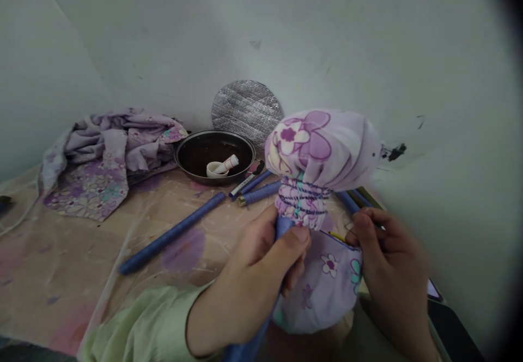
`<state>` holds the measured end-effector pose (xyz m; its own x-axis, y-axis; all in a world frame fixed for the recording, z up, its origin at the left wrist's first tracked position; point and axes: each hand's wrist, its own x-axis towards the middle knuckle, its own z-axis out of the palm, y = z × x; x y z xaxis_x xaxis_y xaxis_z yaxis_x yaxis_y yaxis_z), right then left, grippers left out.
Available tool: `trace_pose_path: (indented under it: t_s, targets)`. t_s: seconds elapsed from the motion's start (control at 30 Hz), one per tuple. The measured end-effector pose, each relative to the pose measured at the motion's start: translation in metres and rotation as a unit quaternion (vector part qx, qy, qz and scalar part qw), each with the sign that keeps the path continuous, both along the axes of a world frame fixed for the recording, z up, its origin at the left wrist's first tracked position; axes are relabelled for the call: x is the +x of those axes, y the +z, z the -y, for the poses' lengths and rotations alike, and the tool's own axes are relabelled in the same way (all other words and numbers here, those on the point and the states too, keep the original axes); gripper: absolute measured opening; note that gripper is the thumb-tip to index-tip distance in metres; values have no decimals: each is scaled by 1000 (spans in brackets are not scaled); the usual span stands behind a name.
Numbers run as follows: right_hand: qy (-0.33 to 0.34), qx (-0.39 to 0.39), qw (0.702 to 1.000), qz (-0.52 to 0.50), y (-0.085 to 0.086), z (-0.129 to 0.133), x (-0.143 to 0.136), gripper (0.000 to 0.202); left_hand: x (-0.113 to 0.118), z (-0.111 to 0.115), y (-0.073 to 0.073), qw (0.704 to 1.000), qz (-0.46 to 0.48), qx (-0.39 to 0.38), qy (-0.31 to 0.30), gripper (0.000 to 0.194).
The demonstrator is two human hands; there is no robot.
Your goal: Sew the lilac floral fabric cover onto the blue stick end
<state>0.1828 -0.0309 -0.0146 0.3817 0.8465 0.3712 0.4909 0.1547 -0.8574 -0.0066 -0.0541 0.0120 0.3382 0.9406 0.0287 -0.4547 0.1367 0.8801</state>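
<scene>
My left hand [265,264] is wrapped around a blue stick, its thumb pressed at the gathered neck of a padded head [322,146]. That head is covered in lilac flowered cloth, and several turns of dark thread [304,201] bind its neck. To the right, my right hand [388,253] has thumb and fingers pinched on a thread [341,239] stretched from the neck. A small yellow piece shows beside those fingertips; its kind is unclear. Below and between my hands hangs a rounded piece of similar flowered cloth [322,291].
On the covered table [163,291] lies a loose blue stick [171,234]. Behind are a black pan [190,174] holding a small white cup, a silvery disc [245,106] against the wall, a marker [241,186], more blue sticks, and heaped flowered cloth [110,155] at left.
</scene>
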Motion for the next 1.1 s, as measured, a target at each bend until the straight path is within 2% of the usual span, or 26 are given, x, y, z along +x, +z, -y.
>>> trace_pose_path:
  t_s: [0.13,0.43,0.6,1.1]
  targets:
    - [5,-3,1000,-12,0,0,-1,40,1,2,-1,1000,-12,10,-7,26]
    - [11,-15,1000,-3,3,3,-3,37,2,0,2,997,58,-15,-51,24]
    - [19,0,1000,2,3,1,-5,33,3,2,2,996,58,-10,-68,27]
    - [37,22,999,-23,4,1,-6,25,3,1,3,997,40,-10,-68,26]
